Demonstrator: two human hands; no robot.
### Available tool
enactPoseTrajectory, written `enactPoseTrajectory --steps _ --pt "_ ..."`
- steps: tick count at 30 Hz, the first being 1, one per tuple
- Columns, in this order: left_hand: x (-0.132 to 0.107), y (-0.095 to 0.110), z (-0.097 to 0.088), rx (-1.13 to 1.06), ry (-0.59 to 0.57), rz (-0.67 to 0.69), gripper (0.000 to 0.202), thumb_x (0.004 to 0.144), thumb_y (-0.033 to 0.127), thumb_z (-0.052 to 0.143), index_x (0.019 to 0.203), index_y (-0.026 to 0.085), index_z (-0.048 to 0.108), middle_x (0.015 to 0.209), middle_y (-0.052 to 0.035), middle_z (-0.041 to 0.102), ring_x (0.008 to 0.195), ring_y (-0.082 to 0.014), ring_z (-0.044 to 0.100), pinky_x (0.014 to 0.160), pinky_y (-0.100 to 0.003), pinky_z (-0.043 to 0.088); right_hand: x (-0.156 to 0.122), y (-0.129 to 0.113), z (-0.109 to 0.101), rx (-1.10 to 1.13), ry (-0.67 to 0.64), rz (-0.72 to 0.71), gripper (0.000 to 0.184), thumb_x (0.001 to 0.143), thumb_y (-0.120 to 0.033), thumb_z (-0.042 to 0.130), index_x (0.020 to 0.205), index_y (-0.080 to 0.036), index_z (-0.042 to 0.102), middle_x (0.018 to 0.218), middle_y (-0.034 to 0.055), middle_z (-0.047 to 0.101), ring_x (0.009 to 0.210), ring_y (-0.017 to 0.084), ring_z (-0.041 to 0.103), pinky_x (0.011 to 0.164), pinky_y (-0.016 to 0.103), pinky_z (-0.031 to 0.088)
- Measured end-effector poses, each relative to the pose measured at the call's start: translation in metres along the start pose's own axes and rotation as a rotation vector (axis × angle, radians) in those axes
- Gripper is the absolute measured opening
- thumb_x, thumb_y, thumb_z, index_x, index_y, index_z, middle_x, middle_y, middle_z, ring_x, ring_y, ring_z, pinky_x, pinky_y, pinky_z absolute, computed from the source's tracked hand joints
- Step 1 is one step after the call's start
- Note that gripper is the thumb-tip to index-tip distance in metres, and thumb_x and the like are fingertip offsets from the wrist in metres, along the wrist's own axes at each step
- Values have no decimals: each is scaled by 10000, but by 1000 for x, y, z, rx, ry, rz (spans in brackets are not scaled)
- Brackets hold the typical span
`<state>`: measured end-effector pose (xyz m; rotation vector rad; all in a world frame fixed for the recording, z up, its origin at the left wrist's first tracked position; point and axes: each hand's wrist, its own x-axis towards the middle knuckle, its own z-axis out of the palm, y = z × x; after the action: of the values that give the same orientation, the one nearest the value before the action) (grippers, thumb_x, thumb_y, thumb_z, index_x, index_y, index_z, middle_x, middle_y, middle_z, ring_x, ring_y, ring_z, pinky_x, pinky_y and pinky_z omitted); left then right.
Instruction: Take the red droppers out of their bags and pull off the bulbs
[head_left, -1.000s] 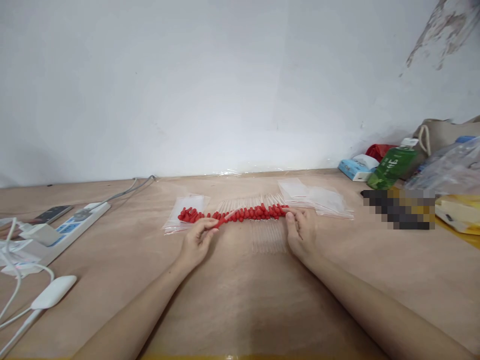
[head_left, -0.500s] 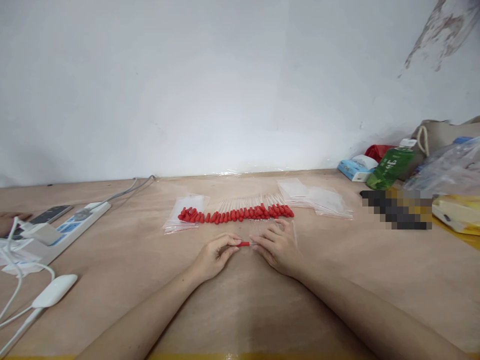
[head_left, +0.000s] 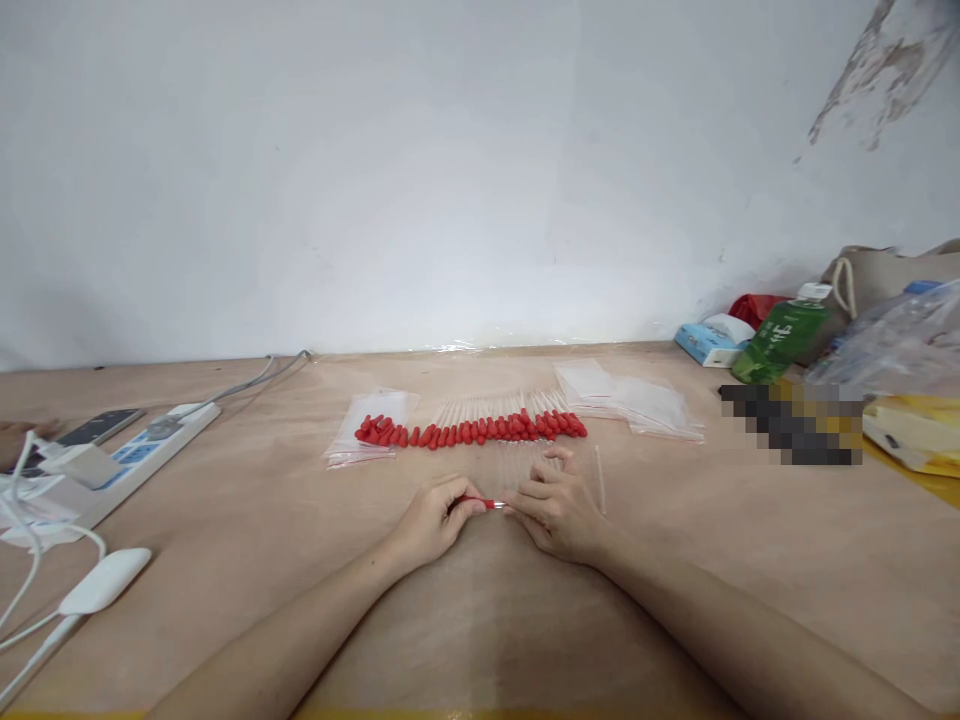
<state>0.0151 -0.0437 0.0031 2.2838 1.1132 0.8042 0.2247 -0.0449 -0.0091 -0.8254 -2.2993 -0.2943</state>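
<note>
My left hand (head_left: 436, 522) is closed, thumb and fingers pinching a red rubber dropper bulb (head_left: 490, 503). Facing it, my right hand (head_left: 559, 512) pinches a thin glass tube (head_left: 500, 505) whose end meets the bulb's mouth; how far it sits inside cannot be made out. Just beyond my right hand lie several clear glass tubes (head_left: 514, 458), partly covered by the fingers. Further back is a row of droppers (head_left: 469, 432), red bulbs toward me and pale tubes pointing at the wall. Loose red bulbs (head_left: 379, 430) lie at its left end, partly on clear zip bags (head_left: 346, 445).
More zip bags (head_left: 652, 405) lie behind on the right. At left are a power strip (head_left: 161, 440), white cables and a phone (head_left: 101, 427), with another person's hand (head_left: 19, 440) at the edge. A green bottle (head_left: 784, 335), tissue pack (head_left: 709, 343) and plastic bags stand right.
Both hands have come slightly nearer to me, with the bulb and tube between them. Less of the red bulb shows past my left fingers, and it tilts a little.
</note>
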Motion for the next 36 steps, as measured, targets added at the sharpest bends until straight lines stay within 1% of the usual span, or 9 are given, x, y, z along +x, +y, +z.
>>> enactPoseTrajectory --steps 2,6,9,12,15,21,28,33,36 --pt "0 -8 -6 1 31 -11 190 846 254 445 729 180 575 705 -8 600 677 -133 548 628 -243 433 -2 4 -2 -14 9 18 192 855 -265 459 825 -256 649 563 -38 567 645 109 449 876 361 216" --pt "0 -30 -25 76 237 -50 226 845 295 440 712 176 579 658 -3 575 627 -132 526 590 -249 431 -8 15 -6 -83 83 155 196 848 -254 469 797 -230 657 593 -15 591 663 122 466 834 342 247" --pt "3 -42 -37 123 362 -33 199 835 316 472 827 186 623 787 -29 602 739 -151 553 662 -277 451 -6 16 -6 -91 86 216 229 849 -212 442 982 -208 629 724 18 632 717 139 501 807 333 267" --pt "8 -52 -48 228 606 -63 233 831 278 459 958 184 630 936 -66 576 899 -180 543 780 -318 450 1 10 -3 -59 60 237 322 845 -148 394 1121 -172 557 835 52 642 789 154 530 785 314 286" --pt "12 -66 -61 337 731 -127 285 819 235 431 1023 174 621 950 -77 553 901 -184 540 788 -318 451 13 6 2 -24 92 277 265 866 -148 360 991 -156 593 847 54 652 767 142 555 749 290 293" --pt "14 -80 -72 514 709 -121 249 806 271 472 994 187 612 894 -54 603 785 -177 570 758 -309 434 38 1 17 -158 64 194 211 845 -150 413 754 -163 602 642 20 611 615 123 512 713 308 261" --pt "14 -78 -61 783 540 -118 160 788 290 508 842 231 646 885 -45 647 901 -249 528 777 -367 344 43 -12 35 -243 -29 164 160 797 -223 485 698 -164 595 711 45 604 731 169 483 774 385 238" --pt "12 -75 -61 769 495 -114 210 766 347 532 910 240 643 936 -56 625 922 -255 503 776 -372 323 37 -19 15 -91 -110 200 457 693 -602 531 877 -193 617 861 66 593 825 204 481 786 395 260" --pt "11 -73 -62 776 490 -101 267 759 365 538 976 236 624 975 -65 616 949 -260 492 794 -376 313 23 -6 -9 -135 -90 322 376 761 -531 493 899 -199 601 876 75 585 804 199 504 744 359 301"
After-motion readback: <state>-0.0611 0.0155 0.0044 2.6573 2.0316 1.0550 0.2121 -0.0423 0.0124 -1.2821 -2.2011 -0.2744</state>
